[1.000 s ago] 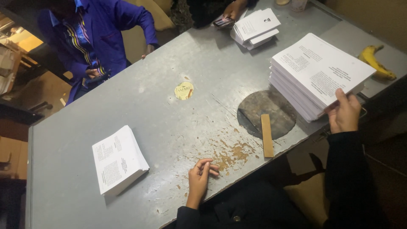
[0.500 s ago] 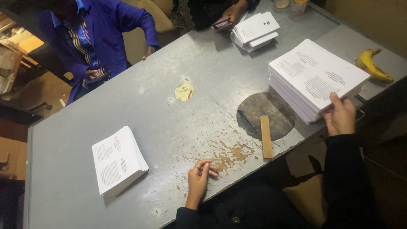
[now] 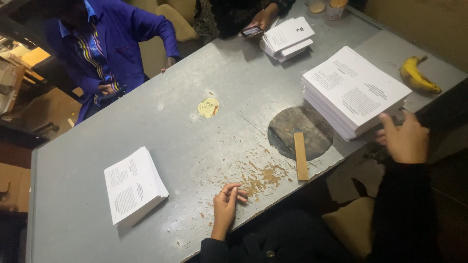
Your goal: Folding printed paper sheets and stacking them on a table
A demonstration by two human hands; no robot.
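The left hand [image 3: 226, 202] rests on the grey counter [image 3: 97, 229] near its front edge, fingers loosely curled and holding nothing, just beside a patch of rust-brown scuffs [image 3: 261, 178]. The right hand [image 3: 402, 139] is at the near corner of the tall stack of printed sheets [image 3: 356, 90], thumb up against its side; it seems to touch the stack rather than grip it, though the fingers are partly hidden. Between the hands lie a wooden stick [image 3: 300, 156] and a dark round patch [image 3: 300, 132]. A smaller paper stack [image 3: 132, 185] sits to the left, a banana [image 3: 418, 75] to the far right, a third stack [image 3: 287, 38] across the counter by another person's hand [image 3: 263, 20]
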